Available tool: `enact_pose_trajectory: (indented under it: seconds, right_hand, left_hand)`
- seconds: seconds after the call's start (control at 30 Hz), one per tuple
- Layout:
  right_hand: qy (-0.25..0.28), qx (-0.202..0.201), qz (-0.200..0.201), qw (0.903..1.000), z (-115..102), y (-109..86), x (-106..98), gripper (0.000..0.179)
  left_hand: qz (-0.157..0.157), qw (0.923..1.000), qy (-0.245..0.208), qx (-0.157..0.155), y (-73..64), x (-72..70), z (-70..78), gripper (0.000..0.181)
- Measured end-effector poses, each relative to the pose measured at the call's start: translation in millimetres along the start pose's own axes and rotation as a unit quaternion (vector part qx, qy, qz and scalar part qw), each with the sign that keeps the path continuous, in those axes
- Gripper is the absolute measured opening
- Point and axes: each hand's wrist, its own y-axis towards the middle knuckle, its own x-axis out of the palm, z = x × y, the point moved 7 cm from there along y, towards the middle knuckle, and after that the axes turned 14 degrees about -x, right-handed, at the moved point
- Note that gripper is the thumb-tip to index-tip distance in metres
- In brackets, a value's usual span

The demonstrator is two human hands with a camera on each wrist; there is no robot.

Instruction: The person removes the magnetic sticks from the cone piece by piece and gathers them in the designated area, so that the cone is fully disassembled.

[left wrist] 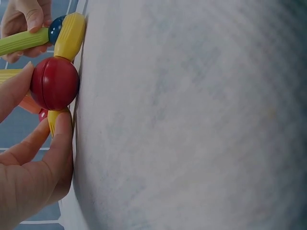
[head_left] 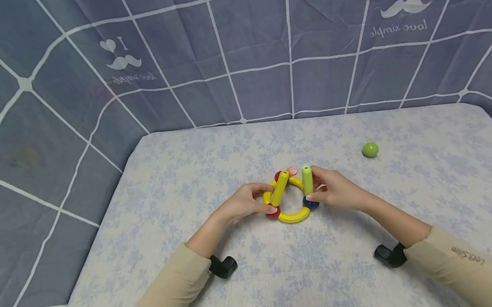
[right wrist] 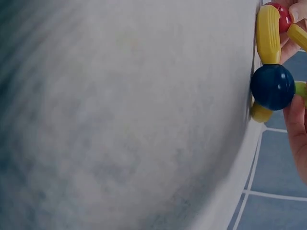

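A ring of yellow curved sticks (head_left: 294, 217) joined by balls lies on the table. My left hand (head_left: 241, 204) holds the ring's near-left corner, its thumb on a red ball (left wrist: 55, 84) and its fingers by the adjoining yellow curved stick. From that ball a straight yellow stick (head_left: 280, 188) rises at a tilt. My right hand (head_left: 340, 191) pinches an upright green stick (head_left: 307, 181) low down, where it meets a dark blue ball (right wrist: 272, 87). At the ring's far side are another red ball (head_left: 278, 175) and an orange stick (head_left: 292, 171), partly hidden.
A loose green ball (head_left: 370, 149) lies farther back on the right. The table (head_left: 209, 152) has a pale floral cloth. Blue-grey curtains (head_left: 261, 91) with white lines hang behind and at the left. Black wrist mounts (head_left: 224, 267) sit by both sleeves.
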Motion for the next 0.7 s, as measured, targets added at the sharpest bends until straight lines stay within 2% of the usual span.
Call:
enact_pose_trajectory:
  seconds: [0.23, 0.37, 0.47, 0.7]
  right_hand:
    - [-0.002, -0.026, -0.005, 0.9996, -0.8, -0.1, -0.4, 0.027]
    - [-0.009, -0.033, 0.001, 0.9994, -1.7, 0.7, -1.5, 0.027]
    - [0.001, -0.023, 0.009, 0.9997, 0.7, 1.6, -2.6, 0.027]
    - [0.086, 0.043, 0.028, 0.9949, 13.8, -1.5, -1.3, 0.033]
  left_hand:
    - [0.002, 0.9999, -0.003, -0.01, 0.5, -0.2, -2.3, 0.052]
    - [0.006, 0.9999, -0.012, -0.003, 0.5, -1.4, -1.6, 0.052]
    - [0.01, 0.9998, -0.02, 0.0, 0.5, -2.8, -1.3, 0.053]
    - [-0.009, 0.9992, -0.039, -0.002, -0.5, 1.5, -4.8, 0.058]
